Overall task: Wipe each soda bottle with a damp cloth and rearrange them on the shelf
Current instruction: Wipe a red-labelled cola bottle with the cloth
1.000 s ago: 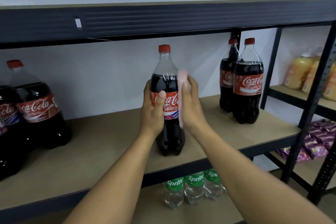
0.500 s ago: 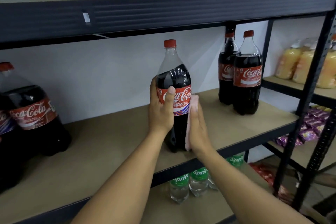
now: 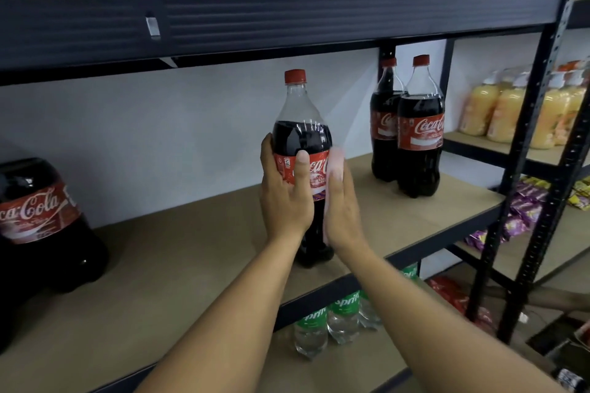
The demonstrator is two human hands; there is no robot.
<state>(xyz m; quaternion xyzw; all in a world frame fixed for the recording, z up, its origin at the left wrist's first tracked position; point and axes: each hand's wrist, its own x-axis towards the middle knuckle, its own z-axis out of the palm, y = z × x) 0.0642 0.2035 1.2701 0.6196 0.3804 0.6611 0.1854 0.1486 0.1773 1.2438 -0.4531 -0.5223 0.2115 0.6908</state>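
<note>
Since half a second earlier, the right hand [image 3: 344, 212] had slid the cloth [image 3: 337, 163] up the right side of the bottle [image 3: 301, 128] to its label [image 3: 319, 171], fingers straight, pressing it flat. The left hand [image 3: 285, 199], fingers curled, gripped the label. The bottle stood upright near the front edge of the shelf [image 3: 191, 252].
</note>
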